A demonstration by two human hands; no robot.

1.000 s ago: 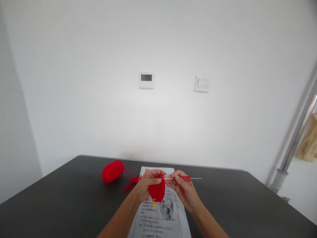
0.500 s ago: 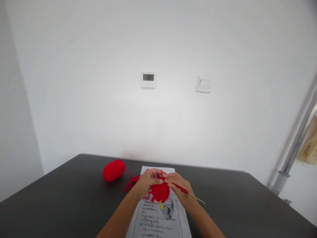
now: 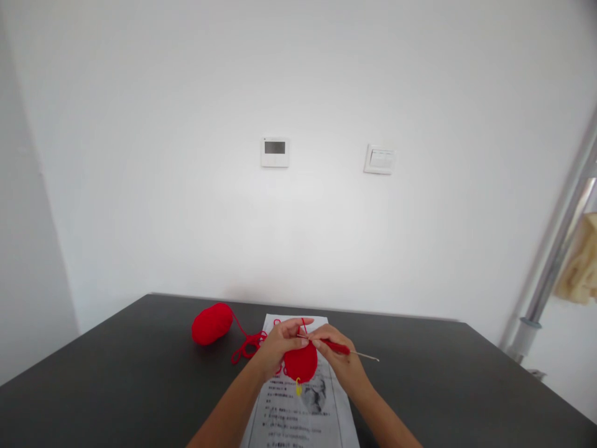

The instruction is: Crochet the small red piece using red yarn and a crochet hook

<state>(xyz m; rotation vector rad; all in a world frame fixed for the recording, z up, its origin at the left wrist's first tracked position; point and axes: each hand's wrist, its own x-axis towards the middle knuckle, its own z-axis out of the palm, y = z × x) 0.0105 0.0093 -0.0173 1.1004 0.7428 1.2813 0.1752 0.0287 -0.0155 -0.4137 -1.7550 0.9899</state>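
Observation:
My left hand [image 3: 276, 348] is closed on the top edge of a small round red crochet piece [image 3: 302, 364], from which a yellow stitch marker [image 3: 298, 387] hangs. My right hand [image 3: 339, 364] pinches a crochet hook [image 3: 347, 351] with a red handle; its metal end points right and its tip meets the piece's upper edge. Red yarn [image 3: 249, 344] trails in loose loops from the piece to a red yarn ball [image 3: 212, 323] lying on the dark table [image 3: 116, 386] to the left. Both hands hover over a printed paper sheet [image 3: 298, 417].
The white wall behind carries a small display panel [image 3: 275, 152] and a light switch [image 3: 379, 159]. A grey metal pole [image 3: 555, 261] stands at the right, with cream fabric [image 3: 581, 261] hanging beyond it.
My right hand swung the hook from level to sloping down-right, then back closer to level. The red piece turned from a narrow hanging shape to a rounder face. The yarn ball stayed put.

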